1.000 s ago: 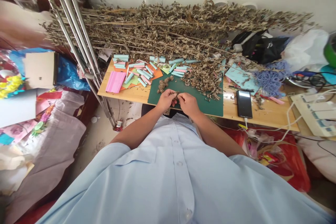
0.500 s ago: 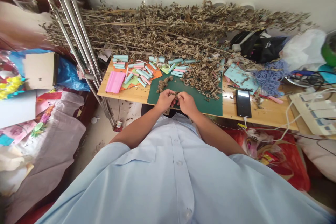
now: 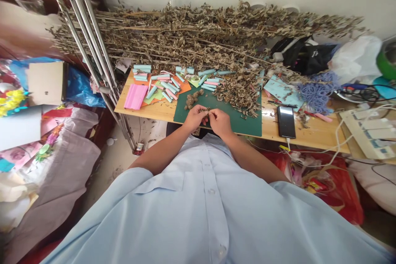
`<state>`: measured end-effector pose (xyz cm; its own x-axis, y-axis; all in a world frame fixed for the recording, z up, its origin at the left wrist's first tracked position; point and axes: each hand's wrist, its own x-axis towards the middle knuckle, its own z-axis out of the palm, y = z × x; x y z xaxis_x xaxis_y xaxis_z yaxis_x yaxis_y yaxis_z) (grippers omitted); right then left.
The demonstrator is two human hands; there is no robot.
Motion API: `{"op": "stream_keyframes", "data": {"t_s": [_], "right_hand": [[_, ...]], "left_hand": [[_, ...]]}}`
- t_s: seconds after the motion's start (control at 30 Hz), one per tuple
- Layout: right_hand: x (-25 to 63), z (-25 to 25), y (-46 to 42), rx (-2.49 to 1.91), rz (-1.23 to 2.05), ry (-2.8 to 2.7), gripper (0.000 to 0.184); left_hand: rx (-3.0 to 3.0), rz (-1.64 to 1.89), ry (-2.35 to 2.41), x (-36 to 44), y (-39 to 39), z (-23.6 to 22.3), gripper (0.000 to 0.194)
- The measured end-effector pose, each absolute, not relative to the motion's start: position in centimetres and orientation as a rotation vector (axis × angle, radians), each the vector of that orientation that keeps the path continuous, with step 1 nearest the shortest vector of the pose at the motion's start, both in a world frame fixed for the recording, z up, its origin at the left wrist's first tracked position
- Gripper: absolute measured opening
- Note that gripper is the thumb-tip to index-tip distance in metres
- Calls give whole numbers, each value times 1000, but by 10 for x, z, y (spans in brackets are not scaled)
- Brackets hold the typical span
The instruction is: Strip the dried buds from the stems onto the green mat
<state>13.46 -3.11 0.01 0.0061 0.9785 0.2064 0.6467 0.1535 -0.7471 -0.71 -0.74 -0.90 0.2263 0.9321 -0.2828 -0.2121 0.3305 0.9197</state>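
Observation:
Over the near edge of a green cutting mat [image 3: 222, 126], my left hand [image 3: 195, 119] and my right hand [image 3: 220, 121] meet, fingers closed. Between their fingertips is a small bit of dried leaves [image 3: 204, 110], mostly covered by the fingers. Just beyond my left hand lies a small heap of crumpled leaf balls [image 3: 192, 100]. A larger pile of loose dried leaves [image 3: 241, 95] spreads over the mat's right side. Several blue and pink paper rolls [image 3: 210, 84] lie at the mat's far edge, and more sit to the left.
Long dried plant stalks [image 3: 173, 33] lie along the wall. A tripod [image 3: 102, 66] stands at the table's left end. To the right are a phone [image 3: 286, 121] on a cable, blue string [image 3: 318, 93] and a power strip [image 3: 371, 132]. Pink paper [image 3: 136, 96] lies at left.
My right hand's fingers have shifted slightly against the bit of dried leaves. Both hands stay close together over the mat's edge; the piles look the same.

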Motion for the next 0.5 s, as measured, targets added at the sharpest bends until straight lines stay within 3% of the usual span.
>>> {"op": "stream_keyframes", "data": {"t_s": [0.33,0.5], "right_hand": [[140,3,-31,-1547,456,-2016,18],[136,-1,-28,-1564,850,-1701,18]], "left_hand": [[1031,889,1165,-7,-10,-7,10],[961,908,1153,-7,-11,-5,12]]}}
